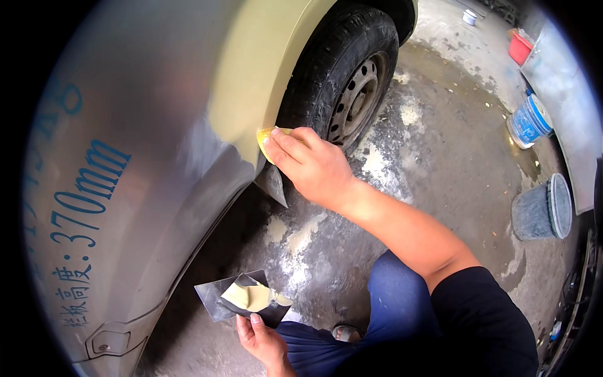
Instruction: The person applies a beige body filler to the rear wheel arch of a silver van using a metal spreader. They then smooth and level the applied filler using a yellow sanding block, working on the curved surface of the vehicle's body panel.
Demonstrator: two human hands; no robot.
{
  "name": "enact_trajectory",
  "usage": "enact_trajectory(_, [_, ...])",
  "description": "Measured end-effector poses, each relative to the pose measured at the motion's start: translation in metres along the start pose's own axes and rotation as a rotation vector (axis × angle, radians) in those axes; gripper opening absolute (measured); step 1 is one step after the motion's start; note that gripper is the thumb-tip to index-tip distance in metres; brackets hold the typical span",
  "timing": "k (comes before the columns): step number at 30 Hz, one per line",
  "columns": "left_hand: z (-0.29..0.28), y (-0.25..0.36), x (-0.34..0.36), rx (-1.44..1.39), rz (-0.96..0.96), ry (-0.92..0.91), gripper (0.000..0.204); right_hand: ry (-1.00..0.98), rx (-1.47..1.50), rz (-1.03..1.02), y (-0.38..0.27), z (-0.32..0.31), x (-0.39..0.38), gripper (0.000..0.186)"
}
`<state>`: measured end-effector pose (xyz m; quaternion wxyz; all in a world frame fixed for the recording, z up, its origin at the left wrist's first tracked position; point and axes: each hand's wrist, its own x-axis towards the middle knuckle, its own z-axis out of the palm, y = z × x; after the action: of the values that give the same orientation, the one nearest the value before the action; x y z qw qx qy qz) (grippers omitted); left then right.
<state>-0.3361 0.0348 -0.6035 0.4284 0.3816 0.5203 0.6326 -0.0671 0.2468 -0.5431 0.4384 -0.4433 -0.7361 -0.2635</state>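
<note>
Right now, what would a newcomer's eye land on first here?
Probably the right hand, mid-picture, holding a small yellow piece at the lower end of the cream wheel arch. Below, the left hand holds a dark plate bearing cream paste. The black tire stands at top centre.

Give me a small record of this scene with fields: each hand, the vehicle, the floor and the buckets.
Left hand: holds a dark plate bearing cream paste
Right hand: grips a yellow spreader at the edge of the wheel arch
Vehicle: grey body, pale yellow around the arch; dark tyre
Floor: grey, with white smears and damp patches
Buckets: blue-and-white, grey and red, at the right
</note>
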Motion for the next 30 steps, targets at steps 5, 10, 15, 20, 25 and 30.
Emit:
enact_trajectory(5, [-0.006, -0.001, -0.002, 0.024, 0.011, 0.005, 0.039, 0.031, 0.036, -0.033, -0.005, 0.016, -0.015, 0.037])
enact_trajectory(10, [-0.004, 0.003, -0.005, 0.031, 0.004, 0.005, 0.040, -0.026, 0.106, -0.025, -0.004, 0.016, -0.026, 0.036])
enact_trajectory(15, [-0.009, 0.002, -0.007, 0.031, 0.021, -0.001, 0.040, 0.238, 0.100, 0.048, 0.007, -0.007, -0.003, 0.042])
enact_trajectory(20, [-0.006, 0.007, -0.010, 0.080, 0.027, -0.010, 0.041, 0.463, -0.015, 0.047, 0.011, 0.003, 0.029, 0.042])
enact_trajectory(25, [-0.015, 0.008, -0.013, 0.070, 0.012, 0.014, 0.043, 0.304, -0.016, 0.095, -0.009, 0.025, -0.005, 0.038])
enact_trajectory(30, [-0.033, 0.003, -0.015, 0.110, 0.029, 0.021, 0.043, 0.194, 0.077, 0.108, -0.008, 0.019, -0.028, 0.034])
